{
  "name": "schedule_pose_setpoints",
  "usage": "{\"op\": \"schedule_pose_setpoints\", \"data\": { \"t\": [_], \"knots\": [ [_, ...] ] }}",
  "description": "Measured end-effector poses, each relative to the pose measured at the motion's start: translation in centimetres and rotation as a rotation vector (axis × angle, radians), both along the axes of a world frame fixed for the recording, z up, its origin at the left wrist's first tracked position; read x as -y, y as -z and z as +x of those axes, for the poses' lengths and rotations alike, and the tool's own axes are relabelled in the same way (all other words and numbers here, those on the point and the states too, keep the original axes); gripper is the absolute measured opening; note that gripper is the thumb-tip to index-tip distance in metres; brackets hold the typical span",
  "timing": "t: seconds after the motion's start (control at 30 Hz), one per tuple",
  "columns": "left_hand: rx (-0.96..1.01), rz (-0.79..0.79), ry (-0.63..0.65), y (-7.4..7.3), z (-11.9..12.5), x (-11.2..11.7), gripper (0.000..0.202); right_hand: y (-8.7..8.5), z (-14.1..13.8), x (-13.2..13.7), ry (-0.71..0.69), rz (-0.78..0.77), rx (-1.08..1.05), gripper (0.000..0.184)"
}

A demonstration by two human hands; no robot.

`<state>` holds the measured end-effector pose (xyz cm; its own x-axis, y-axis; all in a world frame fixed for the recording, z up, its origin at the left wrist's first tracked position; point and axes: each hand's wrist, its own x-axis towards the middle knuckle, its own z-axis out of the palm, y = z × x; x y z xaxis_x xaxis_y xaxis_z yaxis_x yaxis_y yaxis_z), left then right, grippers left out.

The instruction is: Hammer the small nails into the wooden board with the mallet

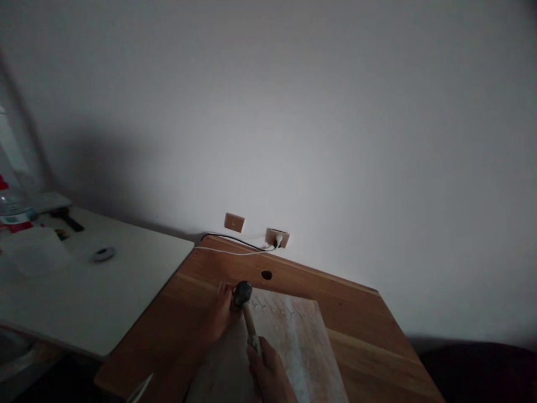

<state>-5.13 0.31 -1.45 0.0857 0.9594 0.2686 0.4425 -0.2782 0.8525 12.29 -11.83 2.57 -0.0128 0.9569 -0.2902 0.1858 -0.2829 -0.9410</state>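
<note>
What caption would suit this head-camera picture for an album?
Right hand holds a hammer over a pale board; left hand rests at its corner.

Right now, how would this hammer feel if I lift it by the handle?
The hammer probably feels top-heavy: its dark head looks dense on a thin pale handle. It should stay stiff. The right hand holds the handle low, so the head may dip.

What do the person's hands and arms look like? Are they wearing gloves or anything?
No gloves. The left hand and the right hand are both bare, and no ring or watch shows in the dim light. Only the hands and a bit of wrist are in view, and no sleeve shows there.
</note>
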Motion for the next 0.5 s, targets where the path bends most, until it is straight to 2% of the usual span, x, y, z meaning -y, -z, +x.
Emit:
{"op": "schedule_pose_setpoints", "data": {
  "t": [0.1, 0.23, 0.3, 0.5],
  "knots": [
    [-0.020, 0.002, -0.011, -0.1, 0.0, 0.2, 0.036, 0.4, -0.2, 0.3, 0.099, 0.055, -0.013, 0.064],
    [-0.066, 0.012, 0.023, -0.5, 0.0, 0.3, 0.011, 1.1, -0.1, 0.7, 0.225, 0.044, -0.040, 0.071],
    [-0.063, 0.010, 0.065, -0.7, 0.0, 0.3, 0.012, 1.3, 0.0, 0.7, 0.263, 0.034, -0.046, 0.073],
    [-0.029, 0.025, 0.106, -0.8, -0.1, 0.4, 0.019, 1.4, 0.6, 0.6, 0.185, 0.063, -0.015, 0.065]
  ]
}}
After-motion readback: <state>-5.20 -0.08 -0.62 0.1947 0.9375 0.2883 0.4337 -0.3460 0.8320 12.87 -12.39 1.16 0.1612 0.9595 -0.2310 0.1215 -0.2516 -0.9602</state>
